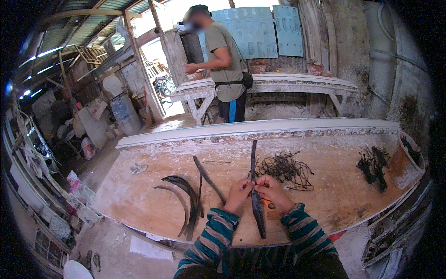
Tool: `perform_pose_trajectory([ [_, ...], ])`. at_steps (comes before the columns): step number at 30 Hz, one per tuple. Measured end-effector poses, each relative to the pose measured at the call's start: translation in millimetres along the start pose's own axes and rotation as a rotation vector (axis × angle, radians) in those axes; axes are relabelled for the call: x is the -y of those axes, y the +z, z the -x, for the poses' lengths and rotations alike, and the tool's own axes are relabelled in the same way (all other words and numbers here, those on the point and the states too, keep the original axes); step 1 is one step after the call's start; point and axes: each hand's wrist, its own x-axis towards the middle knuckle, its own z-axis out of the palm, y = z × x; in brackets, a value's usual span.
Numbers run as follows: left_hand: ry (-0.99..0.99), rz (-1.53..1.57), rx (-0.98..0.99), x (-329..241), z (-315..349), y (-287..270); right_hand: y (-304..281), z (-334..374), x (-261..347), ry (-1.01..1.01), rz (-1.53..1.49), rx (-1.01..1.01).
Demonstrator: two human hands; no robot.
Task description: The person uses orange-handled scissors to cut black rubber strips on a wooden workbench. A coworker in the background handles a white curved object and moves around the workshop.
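Observation:
A long black strip (258, 211), seemingly rubber, lies lengthwise in front of me, its narrow end pointing away and its wider part toward me. My left hand (240, 191) pinches it near the middle from the left side. From the right, my right hand (273, 190) meets it with fingers closed at the same spot. Whether a cord is between the fingertips is too small to tell. Just beyond my right hand spreads a tangled pile of thin black cords (290, 171). Several curved black strips (186, 190) lie to the left, with a straighter strip (209, 179) close to my left hand.
The wooden tabletop (134, 195) has a raised white board (278, 126) along its far edge. Bundles of black cord (375, 166) and a brownish container (403, 165) occupy the right end. Beyond, a person (227, 60) stands at a white workbench (297, 83). A blue drum (124, 114) stands left.

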Motion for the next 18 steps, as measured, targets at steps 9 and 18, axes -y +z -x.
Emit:
perform_pose_trajectory([
  [9, 0.000, -0.059, 0.061, -8, 3, 0, -3, -4, -4, -0.042, -0.016, -0.088],
  [18, 0.114, 0.015, 0.030, -8, 1, 0, -5, -4, -8, 0.086, -0.066, 0.007],
])
